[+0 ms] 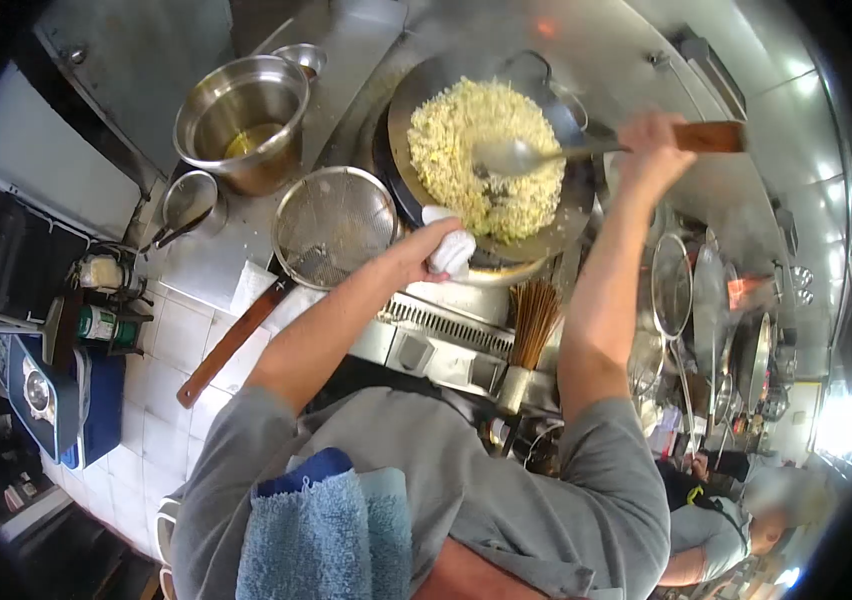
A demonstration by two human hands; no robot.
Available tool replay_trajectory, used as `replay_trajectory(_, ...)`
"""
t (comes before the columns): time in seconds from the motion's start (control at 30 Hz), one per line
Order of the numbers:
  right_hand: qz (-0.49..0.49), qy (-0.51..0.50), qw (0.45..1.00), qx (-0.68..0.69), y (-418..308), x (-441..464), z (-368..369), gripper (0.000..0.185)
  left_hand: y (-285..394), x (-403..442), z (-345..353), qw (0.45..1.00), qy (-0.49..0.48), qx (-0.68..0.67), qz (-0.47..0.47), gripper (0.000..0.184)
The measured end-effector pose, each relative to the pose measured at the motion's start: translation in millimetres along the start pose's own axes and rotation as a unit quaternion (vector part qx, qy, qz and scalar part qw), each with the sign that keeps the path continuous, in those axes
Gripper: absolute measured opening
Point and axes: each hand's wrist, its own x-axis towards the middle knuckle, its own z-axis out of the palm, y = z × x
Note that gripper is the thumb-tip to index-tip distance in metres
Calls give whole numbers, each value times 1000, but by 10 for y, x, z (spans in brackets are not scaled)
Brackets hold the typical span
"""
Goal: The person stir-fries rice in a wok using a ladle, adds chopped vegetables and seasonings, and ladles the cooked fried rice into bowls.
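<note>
Yellowish fried rice (481,135) fills the middle of a dark wok (568,200) on the stove. My left hand (429,252) is closed around a folded white cloth (453,251) at the wok's near rim; the cloth covers whatever part of the rim or handle lies beneath. With my right hand (652,150) I grip a wok ladle (511,156) by its long shaft, close to the wooden handle end (711,137). The ladle's metal head rests over the rice and is slightly blurred.
Left of the wok lie a mesh strainer (336,225), a steel pot (243,125) with yellowish liquid and a small container (190,198). A bamboo brush (533,325) stands before the stove. Strainers (671,285) and pans hang at right. Another person (711,535) is at lower right.
</note>
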Motion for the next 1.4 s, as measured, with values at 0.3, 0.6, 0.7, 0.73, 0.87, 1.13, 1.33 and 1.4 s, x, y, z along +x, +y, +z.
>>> replay_trajectory(0.3, -25, -57, 995, 84, -376, 510, -183, 26, 6, -19, 21, 1000, 28, 1, 1, 27)
replay_trajectory(0.6, 83, 71, 990, 89, 103, 621, 107, 20, 67, -55, 8, 999, -2, -41, -13, 29)
replay_trajectory(0.7, 68, 42, 996, -33, -532, 73, 69, 17, 14, 275, -13, 989, -17, -116, 85, 14)
replay_trajectory(0.73, 14, 73, 991, -115, -465, -170, 77, 16, -95, 267, 74, 987, 44, -101, 118, 12)
replay_trajectory(0.87, 62, 81, 995, -20, -270, 640, 4, 23, -737, -1098, 551, 972, 95, -166, 139, 24)
replay_trajectory(1.13, -46, 111, 969, -217, -437, 83, 119, 18, -584, -390, 416, 980, 48, -111, 157, 17)
replay_trajectory(1.33, 68, 33, 997, -26, -1295, -70, -99, 24, -823, -886, 371, 985, 57, -114, 115, 22)
replay_trajectory(1.4, -8, 79, 991, -109, -1042, -571, 21, 16, -236, -480, 455, 986, 52, -69, 145, 23)
